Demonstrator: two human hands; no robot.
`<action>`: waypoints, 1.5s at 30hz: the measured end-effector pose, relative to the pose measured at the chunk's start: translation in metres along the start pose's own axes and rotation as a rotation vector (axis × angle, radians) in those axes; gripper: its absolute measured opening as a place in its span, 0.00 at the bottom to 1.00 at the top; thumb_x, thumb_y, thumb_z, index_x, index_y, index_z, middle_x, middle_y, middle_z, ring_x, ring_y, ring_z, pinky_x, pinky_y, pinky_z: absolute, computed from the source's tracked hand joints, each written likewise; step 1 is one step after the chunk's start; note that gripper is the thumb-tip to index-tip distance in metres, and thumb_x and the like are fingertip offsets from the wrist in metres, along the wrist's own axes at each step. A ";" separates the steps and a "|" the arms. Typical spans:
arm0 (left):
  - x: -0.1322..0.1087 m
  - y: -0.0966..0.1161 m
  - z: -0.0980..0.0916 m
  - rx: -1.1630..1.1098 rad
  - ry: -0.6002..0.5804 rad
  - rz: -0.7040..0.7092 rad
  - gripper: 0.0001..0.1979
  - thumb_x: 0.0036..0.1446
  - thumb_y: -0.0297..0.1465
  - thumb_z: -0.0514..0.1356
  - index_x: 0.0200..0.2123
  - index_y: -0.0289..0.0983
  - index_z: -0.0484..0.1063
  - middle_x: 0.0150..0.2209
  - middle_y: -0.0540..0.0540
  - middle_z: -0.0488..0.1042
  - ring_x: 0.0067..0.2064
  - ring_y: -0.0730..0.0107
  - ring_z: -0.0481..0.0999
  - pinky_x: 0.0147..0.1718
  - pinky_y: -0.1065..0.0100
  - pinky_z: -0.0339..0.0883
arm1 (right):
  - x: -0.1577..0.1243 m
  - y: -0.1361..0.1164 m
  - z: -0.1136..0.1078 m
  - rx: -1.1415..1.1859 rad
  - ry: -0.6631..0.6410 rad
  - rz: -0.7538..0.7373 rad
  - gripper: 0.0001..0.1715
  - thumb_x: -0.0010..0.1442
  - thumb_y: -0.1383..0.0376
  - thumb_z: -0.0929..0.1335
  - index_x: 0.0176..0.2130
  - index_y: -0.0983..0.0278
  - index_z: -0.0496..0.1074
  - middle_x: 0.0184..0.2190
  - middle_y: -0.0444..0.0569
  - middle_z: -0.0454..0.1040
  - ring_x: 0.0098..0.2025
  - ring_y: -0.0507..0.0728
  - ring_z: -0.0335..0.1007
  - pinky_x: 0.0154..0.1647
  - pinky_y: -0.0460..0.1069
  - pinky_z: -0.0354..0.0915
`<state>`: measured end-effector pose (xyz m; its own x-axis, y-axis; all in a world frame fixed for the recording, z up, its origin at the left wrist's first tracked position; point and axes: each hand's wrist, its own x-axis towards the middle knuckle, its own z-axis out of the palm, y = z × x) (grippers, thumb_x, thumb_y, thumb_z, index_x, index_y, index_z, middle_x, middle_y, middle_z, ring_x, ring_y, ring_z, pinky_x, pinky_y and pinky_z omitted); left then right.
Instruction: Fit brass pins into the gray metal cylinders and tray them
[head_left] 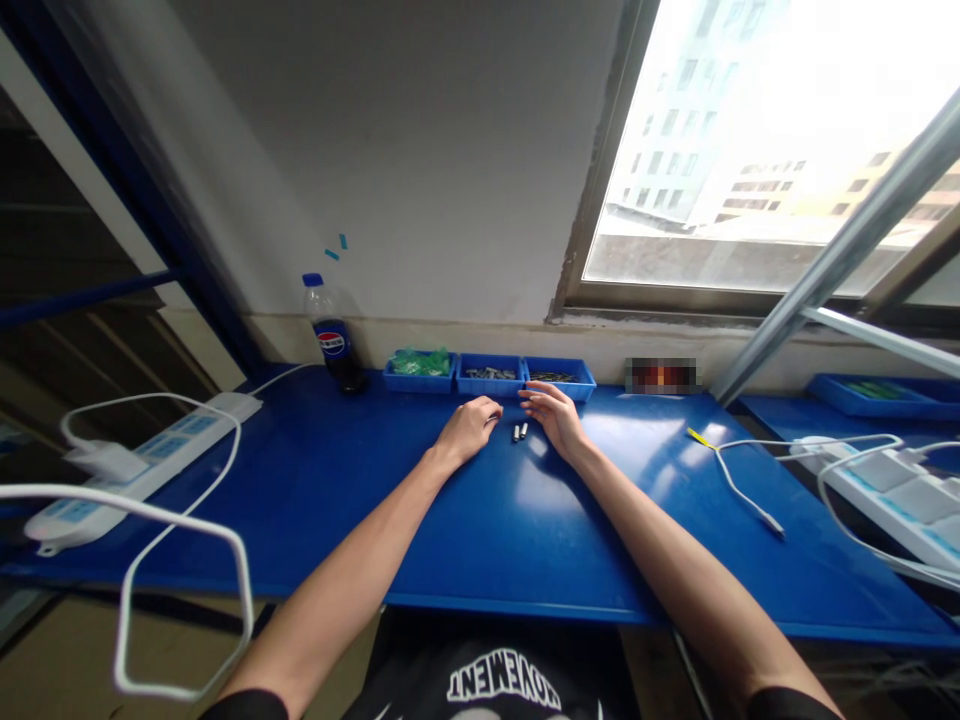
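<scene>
A: Why are the trays (420, 383) set in a row?
B: Presumably so kinds are kept separate, within reach: green material (420, 362) left of the middle tray (490, 388), grey parts (487, 373) inside it, dark parts (559, 377) to its right.
A: Hands?
B: Held apart. Left hand (470, 425), in front of the middle tray: curled; anything gripped cannot be told. Two black-and-white pieces (523, 431): laid in front, slightly right, between the hands. Right hand (553, 412), front-right: loosely opened, nothing seen held; tray contact unclear.
</scene>
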<state>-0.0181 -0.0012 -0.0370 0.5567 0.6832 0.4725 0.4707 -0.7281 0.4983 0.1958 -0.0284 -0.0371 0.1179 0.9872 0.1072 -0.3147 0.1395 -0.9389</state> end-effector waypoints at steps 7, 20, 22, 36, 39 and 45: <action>0.005 0.000 0.009 -0.453 0.272 -0.250 0.10 0.58 0.33 0.68 0.42 0.37 0.79 0.39 0.43 0.83 0.39 0.64 0.83 0.41 0.63 0.80 | -0.003 0.003 0.003 -0.167 -0.013 -0.059 0.22 0.50 0.59 0.75 0.46 0.60 0.79 0.38 0.49 0.83 0.36 0.58 0.77 0.43 0.53 0.70; 0.010 0.010 0.008 -0.923 0.296 -0.420 0.29 0.43 0.46 0.76 0.40 0.38 0.68 0.29 0.52 0.78 0.31 0.62 0.84 0.36 0.60 0.84 | -0.011 -0.001 0.016 -0.392 -0.226 -0.090 0.25 0.52 0.48 0.78 0.42 0.62 0.83 0.30 0.49 0.82 0.32 0.58 0.76 0.36 0.51 0.68; 0.010 0.008 0.009 -0.897 0.301 -0.418 0.26 0.47 0.48 0.74 0.39 0.38 0.68 0.28 0.52 0.77 0.31 0.62 0.84 0.35 0.60 0.83 | -0.010 -0.001 0.017 -0.389 -0.211 -0.078 0.24 0.51 0.48 0.78 0.40 0.62 0.83 0.31 0.49 0.82 0.33 0.59 0.78 0.37 0.52 0.69; 0.001 -0.006 0.009 -0.115 0.118 -0.029 0.13 0.66 0.30 0.59 0.49 0.38 0.81 0.52 0.40 0.82 0.55 0.56 0.80 0.59 0.55 0.72 | 0.000 0.000 0.021 -0.285 -0.026 -0.193 0.29 0.55 0.52 0.75 0.54 0.60 0.76 0.48 0.55 0.83 0.47 0.63 0.81 0.51 0.57 0.73; -0.001 -0.004 0.010 0.009 0.009 0.041 0.12 0.65 0.30 0.60 0.47 0.38 0.82 0.55 0.38 0.81 0.59 0.51 0.77 0.62 0.49 0.69 | 0.003 0.005 0.006 -0.390 0.060 -0.204 0.20 0.55 0.53 0.73 0.44 0.62 0.79 0.40 0.53 0.84 0.41 0.62 0.81 0.46 0.56 0.73; -0.001 -0.002 0.006 -0.046 0.068 -0.076 0.07 0.58 0.23 0.62 0.38 0.37 0.80 0.42 0.42 0.83 0.42 0.61 0.82 0.47 0.60 0.77 | 0.006 0.013 -0.006 -0.436 0.066 -0.187 0.15 0.54 0.59 0.71 0.41 0.62 0.80 0.36 0.51 0.84 0.36 0.60 0.80 0.42 0.55 0.74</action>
<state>-0.0158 -0.0011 -0.0429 0.4722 0.7398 0.4793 0.4767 -0.6717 0.5671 0.1979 -0.0209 -0.0503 0.1990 0.9393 0.2796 0.1410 0.2549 -0.9566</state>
